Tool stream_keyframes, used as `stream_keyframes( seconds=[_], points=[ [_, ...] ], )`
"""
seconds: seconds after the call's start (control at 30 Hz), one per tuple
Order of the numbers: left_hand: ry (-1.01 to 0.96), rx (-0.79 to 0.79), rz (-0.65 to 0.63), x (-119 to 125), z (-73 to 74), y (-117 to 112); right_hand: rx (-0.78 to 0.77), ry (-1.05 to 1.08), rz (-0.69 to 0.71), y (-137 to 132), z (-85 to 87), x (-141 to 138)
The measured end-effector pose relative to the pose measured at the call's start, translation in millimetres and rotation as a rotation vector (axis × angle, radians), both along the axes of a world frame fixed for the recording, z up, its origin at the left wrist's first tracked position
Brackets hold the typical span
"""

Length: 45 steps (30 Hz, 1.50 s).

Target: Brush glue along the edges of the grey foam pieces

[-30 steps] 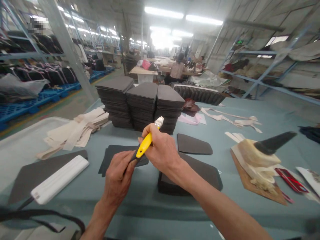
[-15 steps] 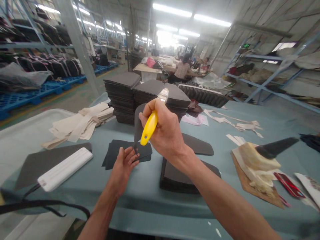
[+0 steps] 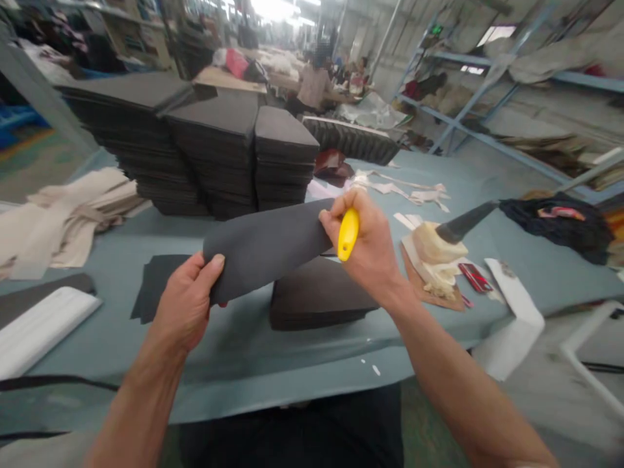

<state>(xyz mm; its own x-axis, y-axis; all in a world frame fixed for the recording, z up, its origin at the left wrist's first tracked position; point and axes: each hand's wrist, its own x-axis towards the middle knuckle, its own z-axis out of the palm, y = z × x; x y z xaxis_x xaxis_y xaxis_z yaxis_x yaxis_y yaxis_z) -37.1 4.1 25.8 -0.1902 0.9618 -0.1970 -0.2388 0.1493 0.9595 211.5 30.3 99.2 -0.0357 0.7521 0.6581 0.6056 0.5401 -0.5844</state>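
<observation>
A dark grey, round-ended sheet panel (image 3: 268, 242) is stretched between my hands above the table. My left hand (image 3: 188, 299) is closed on its left end, thumb on top. At the other end, my right hand (image 3: 373, 253) pinches the panel's edge while also holding a brush by its yellow handle (image 3: 348, 233); the bristles are hidden behind the fingers. Below the panel sits a low stack of similar dark panels (image 3: 319, 296). Several smaller black pieces (image 3: 155, 283) lie fanned out beside my left hand.
Tall stacks of dark panels (image 3: 214, 156) stand at the back. Cream fabric strips (image 3: 73, 218) and a white bar-shaped object (image 3: 46, 325) lie left. On the right are a crusted cream block (image 3: 429, 242) with a black cone (image 3: 465, 222) and a red case (image 3: 475, 278). A person (image 3: 312, 84) sits beyond.
My left hand, open before, has closed on the panel's left end. The panel has swung from hanging upright to lying across between both hands. The view has turned right and down.
</observation>
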Motion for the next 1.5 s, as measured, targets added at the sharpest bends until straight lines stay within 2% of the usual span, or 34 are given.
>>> stream_keyframes(
  seconds=[0.17,0.27,0.4,0.6,0.87,1.13,1.5],
  points=[
    [0.388,0.130,-0.217,26,7.5,13,-0.131,0.059,-0.167,-28,-31.1,48],
    [0.490,0.135,-0.308,39,13.4,16,-0.152,0.074,-0.232,-43,-49.1,69],
    [0.604,0.173,-0.389,47,19.6,15,-0.139,0.019,-0.326,-57,-64.9,88],
    [0.732,0.172,-0.459,52,17.7,12,-0.202,0.005,-0.378,-63,-81.6,102],
    [0.855,0.118,-0.459,52,13.5,18,-0.204,-0.062,-0.426,-66,-91.6,103],
    [0.888,0.079,-0.412,48,4.6,21,-0.282,-0.025,-0.385,-67,-101.0,103],
    [0.969,0.028,-0.394,50,6.9,17,-0.324,-0.068,-0.399,-67,-100.5,106]
  ],
)
